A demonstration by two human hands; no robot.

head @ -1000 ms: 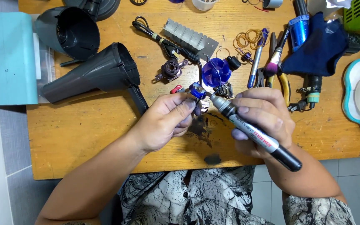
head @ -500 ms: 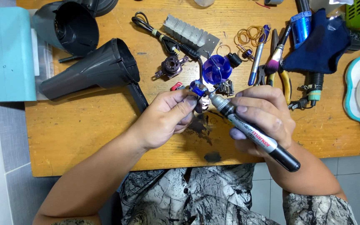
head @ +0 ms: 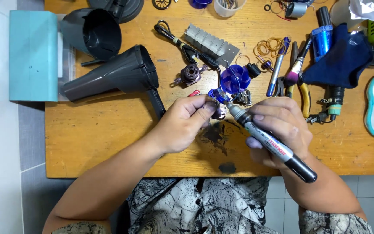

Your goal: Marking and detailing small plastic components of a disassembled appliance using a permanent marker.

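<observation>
Left hand (head: pixel 187 123) pinching a small blue part (head: pixel 217 96), possibly a motor piece, at the fingertips above the wooden table (head: pixel 109 143); right hand (head: pixel 282 125) wrapped round a grey marker (head: pixel 267 141), long axis slanting from lower right up to upper left, tip touching the part just beside the left thumb, both hands equally near

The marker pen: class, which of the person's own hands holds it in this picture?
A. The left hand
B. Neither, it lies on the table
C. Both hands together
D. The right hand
D: the right hand wraps the marker pen, its tip meeting a small blue part pinched in the left hand.
</observation>
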